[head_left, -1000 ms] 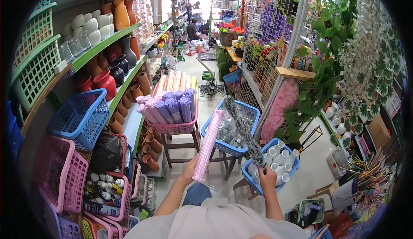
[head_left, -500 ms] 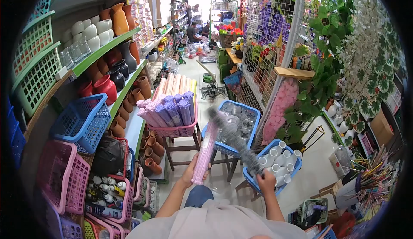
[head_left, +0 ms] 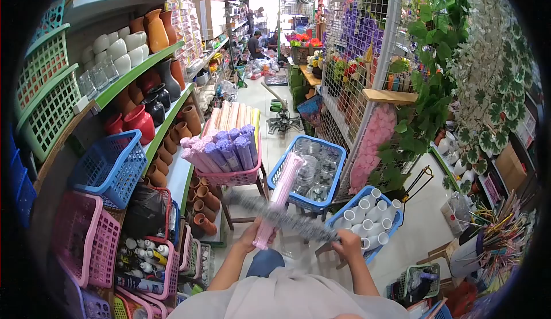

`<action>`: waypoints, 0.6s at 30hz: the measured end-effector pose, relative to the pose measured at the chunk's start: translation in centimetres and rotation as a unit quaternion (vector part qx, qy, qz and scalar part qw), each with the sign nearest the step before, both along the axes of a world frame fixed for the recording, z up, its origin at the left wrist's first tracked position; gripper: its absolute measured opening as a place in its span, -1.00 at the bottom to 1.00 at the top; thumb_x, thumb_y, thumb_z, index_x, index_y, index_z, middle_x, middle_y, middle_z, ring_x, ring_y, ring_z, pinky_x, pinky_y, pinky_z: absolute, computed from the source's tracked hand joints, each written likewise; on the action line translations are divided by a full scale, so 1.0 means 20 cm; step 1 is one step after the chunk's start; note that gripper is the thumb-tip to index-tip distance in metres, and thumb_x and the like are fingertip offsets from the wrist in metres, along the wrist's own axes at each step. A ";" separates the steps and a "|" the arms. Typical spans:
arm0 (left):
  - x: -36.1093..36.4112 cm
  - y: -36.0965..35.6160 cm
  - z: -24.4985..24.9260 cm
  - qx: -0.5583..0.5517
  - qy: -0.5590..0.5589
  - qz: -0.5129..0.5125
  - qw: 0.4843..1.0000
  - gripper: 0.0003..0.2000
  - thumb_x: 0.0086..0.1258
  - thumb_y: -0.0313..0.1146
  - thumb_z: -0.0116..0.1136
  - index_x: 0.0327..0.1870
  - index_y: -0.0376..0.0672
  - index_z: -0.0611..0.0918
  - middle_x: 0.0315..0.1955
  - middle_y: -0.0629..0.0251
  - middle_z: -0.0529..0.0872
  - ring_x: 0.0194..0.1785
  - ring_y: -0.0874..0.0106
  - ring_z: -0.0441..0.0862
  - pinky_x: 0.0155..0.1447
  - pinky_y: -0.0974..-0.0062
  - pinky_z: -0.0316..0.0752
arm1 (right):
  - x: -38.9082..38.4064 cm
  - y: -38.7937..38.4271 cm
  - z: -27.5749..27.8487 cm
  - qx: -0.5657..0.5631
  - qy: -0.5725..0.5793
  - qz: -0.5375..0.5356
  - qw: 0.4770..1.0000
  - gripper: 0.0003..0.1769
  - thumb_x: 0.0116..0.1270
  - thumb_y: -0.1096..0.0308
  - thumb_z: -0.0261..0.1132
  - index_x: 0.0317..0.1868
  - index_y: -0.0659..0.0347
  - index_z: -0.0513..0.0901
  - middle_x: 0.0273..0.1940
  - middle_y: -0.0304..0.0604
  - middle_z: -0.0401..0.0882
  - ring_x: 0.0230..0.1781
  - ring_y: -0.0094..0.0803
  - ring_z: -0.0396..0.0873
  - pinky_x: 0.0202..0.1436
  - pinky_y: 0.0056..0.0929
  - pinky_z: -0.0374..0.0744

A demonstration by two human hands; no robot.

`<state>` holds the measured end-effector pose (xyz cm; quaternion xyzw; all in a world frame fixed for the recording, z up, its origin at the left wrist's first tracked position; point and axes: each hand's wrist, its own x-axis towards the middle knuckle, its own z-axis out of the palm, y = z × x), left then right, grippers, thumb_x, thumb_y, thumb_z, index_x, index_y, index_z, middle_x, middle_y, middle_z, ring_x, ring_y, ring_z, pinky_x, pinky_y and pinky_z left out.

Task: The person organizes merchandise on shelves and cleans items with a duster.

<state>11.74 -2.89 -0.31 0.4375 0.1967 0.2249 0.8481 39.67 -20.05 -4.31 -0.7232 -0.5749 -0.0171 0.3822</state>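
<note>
My left hand (head_left: 250,237) is closed around the lower end of a long pink wrapped bundle (head_left: 283,182), which leans up and to the right. My right hand (head_left: 348,246) grips a grey duster (head_left: 301,225), blurred by motion. Its fluffy length stretches left across the lower part of the bundle and over my left hand's upper side. Behind them a pink basket (head_left: 232,177) holds purple bundles (head_left: 234,147) and pink ones like mine, stood on a stool. A blue basket of glassware (head_left: 310,203) stands just beyond the bundle's tip.
Another blue basket (head_left: 385,249) with white cups sits by my right hand. Shelves of clay pots and vases (head_left: 138,121) line the left. A wire rack (head_left: 359,78) with artificial flowers stands right. Down the aisle are a green-handled stand (head_left: 281,115) and people.
The duster has swung left and down, from upright beside the bundle to lying across it. The pink bundle has tilted further right, and my right hand has shifted slightly left.
</note>
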 end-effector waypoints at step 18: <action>-0.06 0.03 -0.11 -0.025 0.004 0.010 1.000 -0.50 0.54 0.09 -0.38 0.41 0.13 0.06 -0.28 0.21 0.53 -0.44 0.46 0.52 -0.40 0.55 0.48 | 0.04 0.27 -0.21 -0.047 0.025 -0.025 0.998 -0.62 0.13 0.10 0.35 -0.24 0.26 0.57 -0.48 0.09 0.58 -0.40 0.08 0.57 -0.33 -0.06 0.48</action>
